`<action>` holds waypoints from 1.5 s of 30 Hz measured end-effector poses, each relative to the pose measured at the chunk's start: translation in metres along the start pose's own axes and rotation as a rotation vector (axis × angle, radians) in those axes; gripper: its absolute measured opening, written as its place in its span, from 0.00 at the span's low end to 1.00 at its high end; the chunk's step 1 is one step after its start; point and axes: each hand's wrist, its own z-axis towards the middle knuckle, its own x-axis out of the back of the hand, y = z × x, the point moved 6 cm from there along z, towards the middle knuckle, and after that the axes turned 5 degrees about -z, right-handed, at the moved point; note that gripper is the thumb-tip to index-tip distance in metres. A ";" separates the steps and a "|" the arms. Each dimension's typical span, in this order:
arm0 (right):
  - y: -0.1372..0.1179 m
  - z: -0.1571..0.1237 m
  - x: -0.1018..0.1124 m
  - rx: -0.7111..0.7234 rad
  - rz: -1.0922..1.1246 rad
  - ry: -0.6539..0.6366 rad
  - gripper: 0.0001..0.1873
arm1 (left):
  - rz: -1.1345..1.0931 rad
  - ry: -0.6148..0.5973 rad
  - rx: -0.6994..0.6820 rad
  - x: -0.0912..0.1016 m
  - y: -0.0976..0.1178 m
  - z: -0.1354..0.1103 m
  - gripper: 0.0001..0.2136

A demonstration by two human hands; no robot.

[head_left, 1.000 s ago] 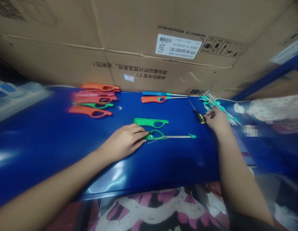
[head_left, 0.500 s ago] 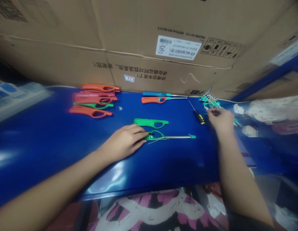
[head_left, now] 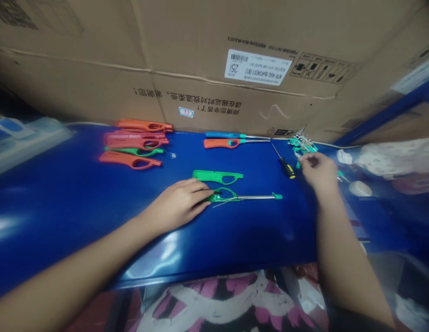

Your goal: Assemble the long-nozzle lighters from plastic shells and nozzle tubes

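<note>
My left hand [head_left: 181, 203] is closed around the handle of a green long-nosed lighter [head_left: 258, 197], which lies on the blue table with its metal tube pointing right. A thin wire sticks out beside the lighter's trigger loop. Just behind it rests a loose green handle shell [head_left: 209, 176]. At the right, my right hand [head_left: 320, 173] pinches its fingertips together at the front of a pile of small teal and metal parts [head_left: 302, 144]. What its fingers hold, if anything, is too small to name. A black and yellow screwdriver [head_left: 287, 168] lies left of that hand.
Orange, pink and green handle shells [head_left: 131, 160] are stacked at the left. A blue lighter [head_left: 224, 135] and an orange lighter [head_left: 221, 144] lie near the large cardboard box [head_left: 193, 55] behind. Tiny springs [head_left: 173, 156] sit near the shells. A white round object [head_left: 360, 188] is at the right.
My right hand has shifted very slightly at the parts pile, its fingers still pinched. My left hand and the green lighter have stayed in place.
</note>
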 end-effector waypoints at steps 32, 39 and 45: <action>-0.088 -0.049 -0.025 0.115 0.364 -0.290 0.10 | -0.039 0.011 0.001 0.002 -0.002 0.001 0.13; -0.110 -0.059 -0.015 0.549 0.324 -0.422 0.10 | -0.035 0.003 -0.005 0.002 -0.002 0.001 0.13; -0.105 -0.060 -0.034 0.499 0.315 -0.442 0.10 | -0.037 -0.004 -0.005 0.001 -0.002 0.001 0.13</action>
